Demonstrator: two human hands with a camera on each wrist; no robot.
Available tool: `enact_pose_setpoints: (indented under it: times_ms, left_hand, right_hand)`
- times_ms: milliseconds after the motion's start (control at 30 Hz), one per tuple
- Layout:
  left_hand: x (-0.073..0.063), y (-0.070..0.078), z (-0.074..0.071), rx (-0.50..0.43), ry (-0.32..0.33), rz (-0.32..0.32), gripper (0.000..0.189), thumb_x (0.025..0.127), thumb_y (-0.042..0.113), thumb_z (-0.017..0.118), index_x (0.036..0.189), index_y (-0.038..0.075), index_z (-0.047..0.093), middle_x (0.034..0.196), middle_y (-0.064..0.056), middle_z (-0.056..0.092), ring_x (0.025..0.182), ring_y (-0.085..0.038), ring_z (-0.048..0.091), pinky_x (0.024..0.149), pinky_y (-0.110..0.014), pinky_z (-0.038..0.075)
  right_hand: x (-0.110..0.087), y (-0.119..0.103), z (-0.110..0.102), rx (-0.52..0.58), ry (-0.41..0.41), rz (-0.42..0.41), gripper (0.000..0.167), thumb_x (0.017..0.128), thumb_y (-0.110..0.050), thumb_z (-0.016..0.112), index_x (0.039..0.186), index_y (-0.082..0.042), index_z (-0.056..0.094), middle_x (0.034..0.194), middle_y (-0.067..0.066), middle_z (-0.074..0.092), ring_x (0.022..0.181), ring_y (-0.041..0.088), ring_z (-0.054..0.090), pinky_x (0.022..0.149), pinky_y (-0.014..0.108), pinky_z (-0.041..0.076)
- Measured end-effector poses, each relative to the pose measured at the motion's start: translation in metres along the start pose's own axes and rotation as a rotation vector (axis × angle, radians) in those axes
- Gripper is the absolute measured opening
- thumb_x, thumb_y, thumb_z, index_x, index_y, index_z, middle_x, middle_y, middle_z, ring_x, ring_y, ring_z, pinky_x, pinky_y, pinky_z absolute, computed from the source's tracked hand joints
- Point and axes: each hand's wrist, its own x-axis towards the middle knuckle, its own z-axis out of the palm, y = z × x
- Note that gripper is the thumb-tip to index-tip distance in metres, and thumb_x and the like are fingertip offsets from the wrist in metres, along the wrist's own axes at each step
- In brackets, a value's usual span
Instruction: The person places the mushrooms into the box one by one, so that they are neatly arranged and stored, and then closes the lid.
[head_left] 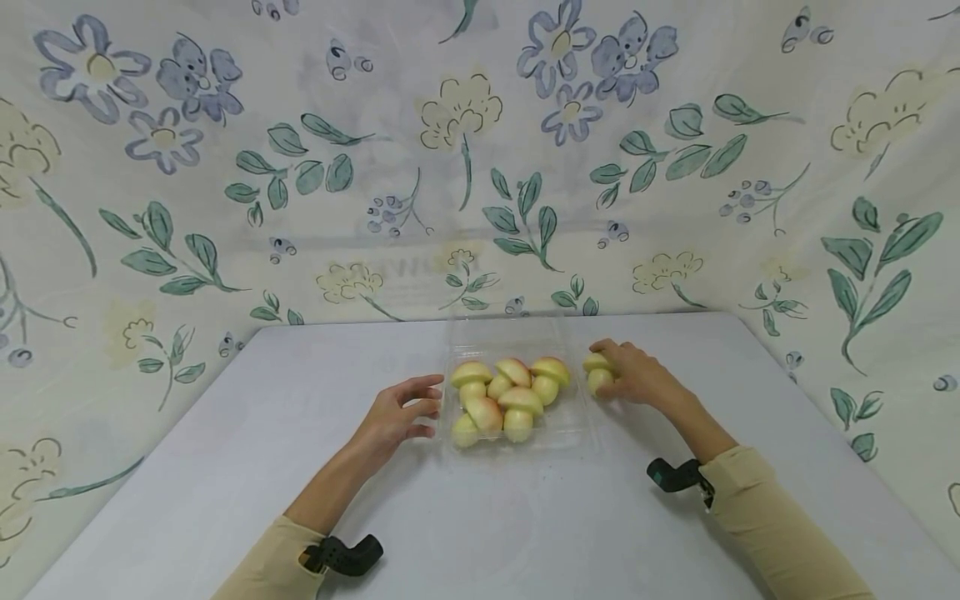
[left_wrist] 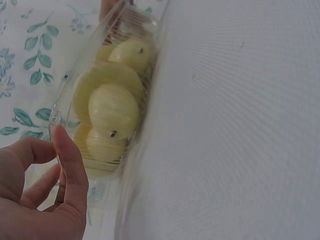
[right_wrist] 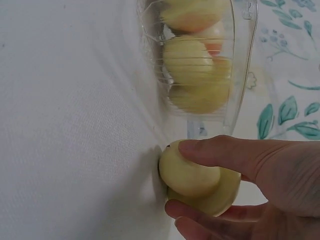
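Note:
A clear plastic box (head_left: 525,446) with an open lid (head_left: 510,333) holds several mushroom-shaped pieces (head_left: 521,400), pale yellow-green with a reddish blush on some caps. At its left side is my left hand (head_left: 390,417), with loosely bent fingers at the rim (left_wrist: 54,117). Just right of the box, my right hand (head_left: 637,377) grips another mushroom-shaped piece (right_wrist: 187,172), thumb on its rounded stem and fingers around the cap side. This piece is on or very near the tabletop; contact is hard to tell.
The box stands on a white tabletop (head_left: 487,525). Behind the table hangs a floral cloth (head_left: 420,183). Black wrist cameras (head_left: 352,557) sit on both forearms, over beige sleeves.

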Motion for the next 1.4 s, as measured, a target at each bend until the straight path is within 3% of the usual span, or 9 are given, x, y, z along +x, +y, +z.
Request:
enact_pose_setpoints:
  times_ms: [300, 733, 1400]
  left_hand:
    - [-0.0003, 0.0003, 0.0006, 0.003, 0.008, -0.008, 0.048, 0.094, 0.006, 0.06, 0.141, 0.003, 0.05, 0.112, -0.007, 0.055, 0.086, -0.014, 0.059, 0.064, -0.022, 0.057]
    - [0.0006, -0.0009, 0.0001, 0.006, 0.011, -0.006, 0.049, 0.094, 0.006, 0.06, 0.141, 0.002, 0.049, 0.11, -0.005, 0.055, 0.086, -0.015, 0.06, 0.064, -0.022, 0.057]
    - [0.0, -0.0009, 0.0001, -0.004, 0.005, 0.002, 0.048, 0.093, 0.006, 0.06, 0.141, 0.002, 0.05, 0.11, -0.005, 0.055, 0.085, -0.013, 0.06, 0.064, -0.022, 0.057]
  right_hand:
    - [0.0003, 0.0018, 0.0006, 0.03, -0.002, -0.01, 0.065, 0.083, -0.018, 0.076, 0.139, -0.007, 0.045, 0.118, 0.022, 0.057, 0.102, 0.033, 0.054, 0.082, 0.046, 0.048]
    - [0.001, 0.0028, -0.0013, 0.083, -0.017, 0.015, 0.066, 0.08, -0.016, 0.076, 0.136, -0.008, 0.044, 0.116, 0.019, 0.055, 0.099, 0.03, 0.052, 0.078, 0.04, 0.047]
    - [0.001, 0.0022, 0.0, 0.059, -0.02, 0.01, 0.067, 0.081, -0.016, 0.075, 0.14, -0.007, 0.044, 0.116, 0.022, 0.054, 0.098, 0.031, 0.052, 0.079, 0.042, 0.048]
